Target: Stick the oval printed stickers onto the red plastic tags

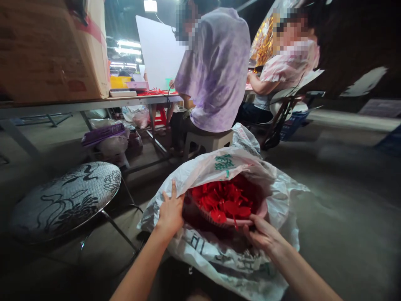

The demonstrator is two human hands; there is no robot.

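A large white woven plastic sack (200,167) with green and dark print gapes on the floor in front of me. Inside its mouth sits a pink plastic basket (216,220), tilted toward me, with red plastic pieces (230,202) in it, some looking like petals or leaves. My right hand (265,235) grips the basket's near rim, thumb on top and fingers below. At the left of the opening, my left hand (171,213) presses against the sack's edge with its fingers spread. Part of the basket is hidden by the sack's folds.
A round patterned stool (69,196) stands at left. Ahead, one person (216,71) sits on a plastic stool (208,141) by a work table (122,100); another person (285,69) sits farther right. A big cardboard box (50,54) rests on the table. A blue crate (294,125) is behind.
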